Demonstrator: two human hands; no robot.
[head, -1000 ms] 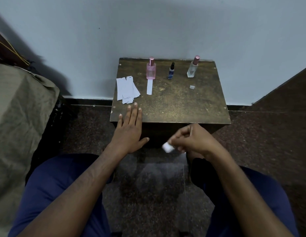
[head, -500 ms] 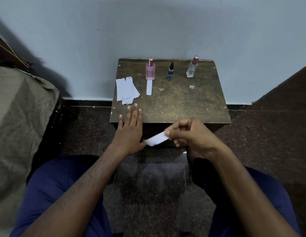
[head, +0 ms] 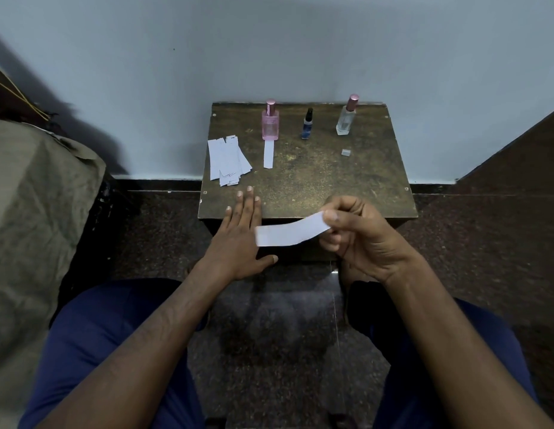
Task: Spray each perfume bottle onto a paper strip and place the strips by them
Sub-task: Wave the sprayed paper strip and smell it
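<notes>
The right hand (head: 365, 239) pinches one end of a paper strip (head: 289, 233), likely ready for the blue bottle (head: 307, 124). The left hand (head: 238, 239) lies flat and spread on the tabletop (head: 347, 187) edge. Left of the blue bottle, the pink bottle (head: 270, 122) already has its strip (head: 268, 154).

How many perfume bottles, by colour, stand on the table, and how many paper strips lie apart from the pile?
Pink bottle: 1
Dark blue bottle: 1
Clear bottle: 1
Strip on table: 1
Strip in right hand: 1
Total: 5
</notes>
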